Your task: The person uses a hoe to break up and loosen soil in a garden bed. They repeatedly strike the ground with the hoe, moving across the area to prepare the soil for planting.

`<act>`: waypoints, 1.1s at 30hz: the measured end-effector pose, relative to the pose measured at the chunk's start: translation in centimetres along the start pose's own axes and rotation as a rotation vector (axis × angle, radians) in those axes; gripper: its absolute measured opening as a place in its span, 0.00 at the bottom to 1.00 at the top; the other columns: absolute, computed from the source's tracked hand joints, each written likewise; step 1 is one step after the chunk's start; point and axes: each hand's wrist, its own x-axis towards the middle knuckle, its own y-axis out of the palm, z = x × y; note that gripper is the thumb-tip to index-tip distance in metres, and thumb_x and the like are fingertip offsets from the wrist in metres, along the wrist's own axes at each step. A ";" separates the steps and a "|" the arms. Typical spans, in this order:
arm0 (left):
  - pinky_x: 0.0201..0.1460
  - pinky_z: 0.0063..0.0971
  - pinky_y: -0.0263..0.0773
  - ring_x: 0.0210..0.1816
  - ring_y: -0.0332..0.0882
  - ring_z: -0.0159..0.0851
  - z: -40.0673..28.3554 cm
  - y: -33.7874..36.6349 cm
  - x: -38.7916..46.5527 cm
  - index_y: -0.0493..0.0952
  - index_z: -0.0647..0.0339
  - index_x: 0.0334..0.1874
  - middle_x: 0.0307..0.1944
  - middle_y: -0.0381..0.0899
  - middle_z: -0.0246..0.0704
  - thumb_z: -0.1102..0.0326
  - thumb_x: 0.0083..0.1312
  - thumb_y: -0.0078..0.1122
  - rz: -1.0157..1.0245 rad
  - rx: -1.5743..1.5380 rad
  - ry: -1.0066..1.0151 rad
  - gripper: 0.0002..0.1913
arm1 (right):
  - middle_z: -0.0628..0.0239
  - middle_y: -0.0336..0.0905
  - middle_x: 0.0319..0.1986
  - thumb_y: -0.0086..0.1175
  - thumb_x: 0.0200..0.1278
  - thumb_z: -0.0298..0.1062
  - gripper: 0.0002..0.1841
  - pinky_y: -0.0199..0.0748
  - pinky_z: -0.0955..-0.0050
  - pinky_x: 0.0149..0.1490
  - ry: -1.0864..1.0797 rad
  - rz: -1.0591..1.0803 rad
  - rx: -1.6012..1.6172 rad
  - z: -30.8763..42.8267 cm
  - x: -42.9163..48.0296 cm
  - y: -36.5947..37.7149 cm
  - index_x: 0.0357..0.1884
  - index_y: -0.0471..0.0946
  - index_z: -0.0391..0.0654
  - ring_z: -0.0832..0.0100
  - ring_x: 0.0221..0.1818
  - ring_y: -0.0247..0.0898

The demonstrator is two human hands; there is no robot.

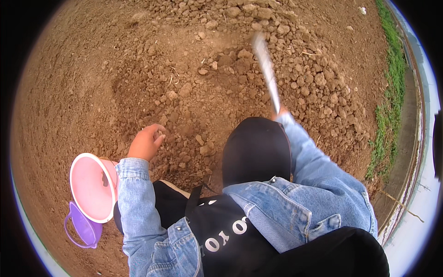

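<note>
My right hand [282,111], mostly hidden beyond my knee and sleeve, grips a long, pale hand tool [265,64]. The tool points away from me over broken brown soil [228,93]. It is blurred, so its exact kind and far end are unclear. My left hand [147,141] hovers low over loose clods to the left, its fingers curled towards the thumb. Something small and pale may be at its fingertips, but I cannot tell whether it is held. Left of that forearm, a pink bucket [90,194] with a white rim lies tipped, its mouth towards me.
A purple plastic basket or pail [83,225] with a handle rests against the bucket. Heaped clods [322,83] lie to the right, beyond my bent black-clad knee [256,152]. Farther right run a green grass strip [389,104] and a concrete edge [403,138].
</note>
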 end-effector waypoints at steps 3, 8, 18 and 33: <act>0.36 0.34 0.71 0.30 0.75 0.40 0.3 -0.3 -0.1 0.78 0.56 0.45 0.26 0.74 0.37 0.67 0.61 0.62 -0.025 0.026 0.030 0.10 | 0.50 0.82 0.36 0.65 0.49 0.59 0.29 0.77 0.61 0.49 0.039 0.257 -0.019 -9.5 -0.6 8.5 0.45 0.80 0.45 0.55 0.45 0.80; 0.36 0.35 0.70 0.30 0.74 0.41 0.1 -0.1 0.3 0.78 0.57 0.44 0.26 0.74 0.37 0.67 0.60 0.63 0.038 -0.030 0.001 0.11 | 0.52 0.83 0.36 0.68 0.45 0.57 0.28 0.77 0.64 0.48 0.038 0.179 0.128 -9.1 -3.9 2.0 0.43 0.81 0.47 0.58 0.43 0.80; 0.35 0.34 0.70 0.30 0.74 0.41 0.3 -0.5 -0.5 0.77 0.56 0.44 0.26 0.74 0.36 0.66 0.61 0.62 -0.027 0.030 0.038 0.10 | 0.69 0.75 0.22 0.59 0.58 0.29 0.12 0.72 0.74 0.28 -0.023 -0.131 0.712 15.0 -3.4 -14.6 0.44 0.77 0.44 0.79 0.22 0.69; 0.37 0.36 0.70 0.32 0.75 0.43 -0.4 -0.5 0.1 0.77 0.57 0.45 0.28 0.75 0.38 0.66 0.61 0.62 0.005 0.026 0.064 0.10 | 0.63 0.81 0.30 0.61 0.57 0.30 0.16 0.79 0.71 0.34 0.053 0.274 0.551 -4.4 -4.2 -2.6 0.48 0.77 0.44 0.72 0.27 0.77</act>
